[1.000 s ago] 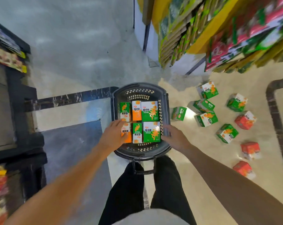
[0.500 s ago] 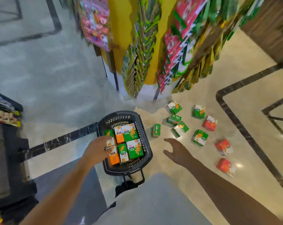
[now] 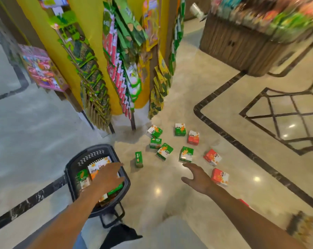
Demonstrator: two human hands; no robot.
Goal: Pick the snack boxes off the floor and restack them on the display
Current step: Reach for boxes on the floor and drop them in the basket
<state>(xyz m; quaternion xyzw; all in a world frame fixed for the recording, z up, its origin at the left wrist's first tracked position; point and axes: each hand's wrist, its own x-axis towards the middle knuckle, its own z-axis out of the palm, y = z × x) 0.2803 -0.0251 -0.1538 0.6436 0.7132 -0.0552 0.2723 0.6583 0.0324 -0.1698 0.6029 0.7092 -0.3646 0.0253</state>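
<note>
Several green and red snack boxes lie scattered on the beige floor: a green one stands upright (image 3: 139,159), others (image 3: 164,151) (image 3: 186,154) sit further right, and red ones (image 3: 212,157) (image 3: 220,177) lie at the right. A dark plastic basket (image 3: 74,168) holds several more green and orange boxes (image 3: 98,165). My left hand (image 3: 108,177) hovers over the basket with fingers extended, holding nothing. My right hand (image 3: 197,177) is spread above the floor, just left of a red box, empty. A yellow display column (image 3: 96,42) hung with snack packets rises behind the boxes.
A wooden display stand (image 3: 242,45) loaded with goods stands at the upper right. Dark inlay strips (image 3: 242,146) cross the polished floor. A pink product rack (image 3: 42,69) hangs at the column's left side.
The view has risen and swung right, showing more of the column. My left hand lifted off the boxes in the basket. My right hand stayed spread over the floor near the red boxes.
</note>
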